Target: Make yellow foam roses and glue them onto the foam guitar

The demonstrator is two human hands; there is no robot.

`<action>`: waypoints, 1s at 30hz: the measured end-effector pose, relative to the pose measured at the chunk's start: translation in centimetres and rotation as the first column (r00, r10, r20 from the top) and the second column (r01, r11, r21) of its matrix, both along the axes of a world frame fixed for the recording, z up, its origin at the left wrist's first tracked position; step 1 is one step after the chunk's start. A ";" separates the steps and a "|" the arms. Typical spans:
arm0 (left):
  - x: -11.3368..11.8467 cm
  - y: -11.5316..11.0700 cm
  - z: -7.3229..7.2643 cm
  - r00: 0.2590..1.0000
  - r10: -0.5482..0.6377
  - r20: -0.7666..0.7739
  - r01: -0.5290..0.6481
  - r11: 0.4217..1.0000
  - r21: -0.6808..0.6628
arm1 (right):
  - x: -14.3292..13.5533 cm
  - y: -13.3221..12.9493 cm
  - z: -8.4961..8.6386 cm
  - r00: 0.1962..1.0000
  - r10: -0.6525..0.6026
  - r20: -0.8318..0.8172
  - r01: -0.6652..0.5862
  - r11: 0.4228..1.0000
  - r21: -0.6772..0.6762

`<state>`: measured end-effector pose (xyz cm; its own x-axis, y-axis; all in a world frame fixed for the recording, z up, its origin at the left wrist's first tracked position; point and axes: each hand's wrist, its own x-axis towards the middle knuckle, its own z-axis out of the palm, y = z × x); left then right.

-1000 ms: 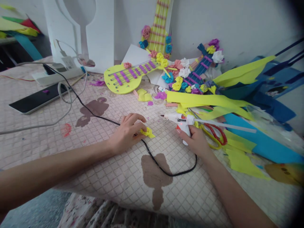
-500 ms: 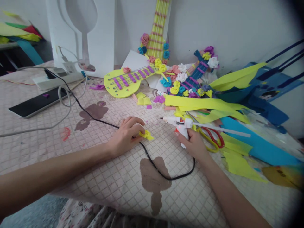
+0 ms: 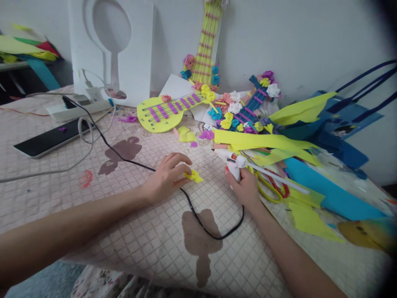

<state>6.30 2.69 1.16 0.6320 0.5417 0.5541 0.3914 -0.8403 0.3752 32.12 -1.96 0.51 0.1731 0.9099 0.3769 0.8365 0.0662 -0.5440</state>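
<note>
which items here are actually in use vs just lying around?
In use:
left hand pinching yellow paper flower
right hand gripping glue gun

Lying about:
scissors
yellow guitar
tablet
power strip

— What do we have at the back of the bench (image 3: 46, 186)?
— A yellow foam guitar (image 3: 164, 114) at upper centre, a second guitar neck (image 3: 206, 41) leaning on the wall, and paper flowers (image 3: 231, 109) heaped just right of them.
— And at the left of the frame?
— We see a power strip (image 3: 77, 108), a dark tablet (image 3: 49, 138) with a grey cable looping past, and a white foam board (image 3: 136, 45) behind.
— On the right?
— Yellow paper strips (image 3: 263, 140), blue sheets (image 3: 331, 192), and scissors (image 3: 273, 190).
</note>
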 end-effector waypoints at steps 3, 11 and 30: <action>0.2 0.6 -0.2 1.000 0.007 -0.026 -0.006 1.000 0.022 | -0.1 0.6 -0.3 0.999 0.026 0.021 -0.026 1.000 0.000; -0.1 1.1 -0.9 0.999 -0.022 -0.033 0.020 0.998 -0.067 | 0.3 0.1 -0.5 0.992 0.115 -0.051 -0.117 0.992 -0.044; -0.1 1.1 -0.9 0.999 -0.034 -0.034 0.031 0.997 -0.068 | 5.4 -1.8 3.8 0.995 0.104 0.000 -0.102 0.979 -0.176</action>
